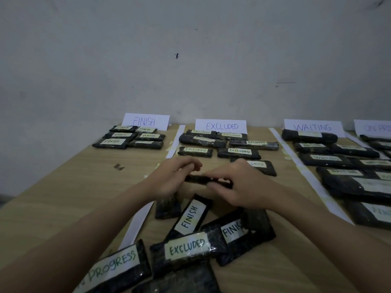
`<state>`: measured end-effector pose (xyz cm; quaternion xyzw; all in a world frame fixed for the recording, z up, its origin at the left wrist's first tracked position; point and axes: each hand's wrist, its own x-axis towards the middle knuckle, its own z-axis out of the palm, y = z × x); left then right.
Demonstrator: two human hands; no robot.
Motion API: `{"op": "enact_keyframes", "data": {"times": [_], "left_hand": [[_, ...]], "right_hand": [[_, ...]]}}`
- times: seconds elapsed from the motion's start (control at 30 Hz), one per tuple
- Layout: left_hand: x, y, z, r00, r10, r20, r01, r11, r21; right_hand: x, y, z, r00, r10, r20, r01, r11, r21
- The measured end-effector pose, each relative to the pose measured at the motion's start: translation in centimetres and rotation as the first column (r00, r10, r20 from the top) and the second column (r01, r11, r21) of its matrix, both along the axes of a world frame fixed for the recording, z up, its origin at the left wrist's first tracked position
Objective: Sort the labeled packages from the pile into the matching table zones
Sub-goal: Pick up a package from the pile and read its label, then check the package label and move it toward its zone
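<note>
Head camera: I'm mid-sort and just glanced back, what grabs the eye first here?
Both hands, left hand and right hand, grip one dark wrapped package edge-on at centre table, its label hidden. Behind stand white paper zone signs: FINISH, EXCLUDED, WAITING. Nearest the camera lies the unsorted pile.

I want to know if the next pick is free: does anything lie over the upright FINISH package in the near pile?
Mostly free. The FINISH package shows its whole label; only its near end tucks under the EXCLUDED package. Both hands, left hand and right hand, grip a dark package held above it.
</note>
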<state>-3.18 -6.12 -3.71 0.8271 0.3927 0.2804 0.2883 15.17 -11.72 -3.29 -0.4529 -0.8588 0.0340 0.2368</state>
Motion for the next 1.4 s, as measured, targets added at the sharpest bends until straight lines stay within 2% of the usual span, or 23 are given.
{"op": "enact_keyframes", "data": {"times": [0.07, 0.13, 0.17, 0.23, 0.3, 0.33, 0.4, 0.5, 0.73, 0.8, 0.83, 0.9, 0.97, 1.03, 1.1, 1.13, 1.23, 1.33, 1.4], "left_hand": [[0.3, -0.4, 0.5, 0.974, 0.073, 0.214, -0.036, 0.984, -0.173], [0.6, -0.5, 0.9, 0.930, 0.127, 0.346, -0.013, 0.949, -0.315], [0.7, -0.5, 1.0, 0.921, 0.135, 0.367, -0.001, 0.939, -0.343], [0.9, -0.5, 1.1, 0.933, 0.114, 0.341, -0.001, 0.950, -0.313], [1.1, -0.4, 1.1, 0.938, 0.108, 0.330, -0.010, 0.958, -0.285], [1.4, -0.3, 1.2, 0.927, 0.119, 0.356, -0.011, 0.957, -0.290], [1.8, -0.1, 1.5, 0.885, 0.146, 0.443, -0.001, 0.950, -0.311], [2.4, 0.2, 2.3, 0.827, 0.177, 0.534, 0.011, 0.944, -0.330], [2.9, 0.5, 3.0, 0.820, 0.180, 0.544, 0.035, 0.932, -0.360], [2.8, 0.2, 2.8, 0.877, 0.133, 0.463, 0.058, 0.926, -0.374], [2.7, 0.0, 2.7, 0.926, 0.086, 0.369, 0.053, 0.935, -0.350], [2.8, -0.4, 2.7, 0.968, 0.023, 0.248, 0.055, 0.951, -0.304], [2.9, -0.4, 2.9, 0.945, 0.041, 0.324, 0.057, 0.956, -0.289], [2.9, 0.0, 3.3, 0.884, 0.108, 0.455, 0.050, 0.946, -0.321], [2.4, 0.3, 3.5, 0.837, 0.149, 0.527, 0.053, 0.936, -0.349], [2.0, 0.5, 3.5, 0.828, 0.161, 0.537, 0.047, 0.934, -0.353], [0.6, 0.9, 2.7, 0.775, 0.247, 0.581, 0.009, 0.916, -0.402], [-1.2, 1.5, 1.5, 0.700, 0.351, 0.622, -0.036, 0.887, -0.461], [-2.7, 1.8, 0.7, 0.676, 0.387, 0.627, -0.055, 0.875, -0.481]], "right_hand": [[0.2, 0.1, 0.7, 0.960, -0.069, -0.273, 0.086, 0.995, 0.049], [0.4, 0.3, 1.3, 0.820, -0.169, -0.547, 0.202, 0.979, 0.001], [0.4, 0.3, 1.4, 0.708, -0.213, -0.674, 0.216, 0.973, -0.080], [0.4, 0.4, 1.7, 0.413, -0.283, -0.866, 0.121, 0.959, -0.256], [0.4, 0.4, 1.9, 0.124, -0.329, -0.936, -0.014, 0.943, -0.333], [0.5, 0.4, 2.0, 0.029, -0.344, -0.939, -0.059, 0.937, -0.345], [0.6, 0.4, 2.0, -0.082, -0.359, -0.930, -0.131, 0.929, -0.347], [0.9, 0.3, 1.9, -0.128, -0.364, -0.923, -0.162, 0.926, -0.342], [1.5, 0.6, 1.8, -0.109, -0.328, -0.939, -0.103, 0.943, -0.317], [1.6, 0.9, 1.9, -0.105, -0.310, -0.945, -0.056, 0.951, -0.305], [1.5, 1.1, 2.0, -0.063, -0.297, -0.953, -0.012, 0.955, -0.296], [1.4, 1.4, 2.3, 0.161, -0.276, -0.948, 0.109, 0.959, -0.260], [1.1, 1.5, 2.9, 0.408, -0.249, -0.878, 0.129, 0.968, -0.214], [0.6, 1.9, 3.3, 0.554, -0.223, -0.802, 0.091, 0.974, -0.208], [0.1, 2.5, 3.5, 0.651, -0.223, -0.726, 0.141, 0.975, -0.173], [-0.3, 2.8, 3.5, 0.707, -0.222, -0.671, 0.206, 0.973, -0.105], [-1.9, 3.5, 2.7, 0.896, -0.220, -0.387, 0.316, 0.927, 0.203], [-4.2, 4.4, 1.1, 0.954, -0.277, -0.111, 0.298, 0.900, 0.319], [-5.9, 5.2, 0.4, 0.959, -0.276, -0.057, 0.279, 0.902, 0.328]]}}
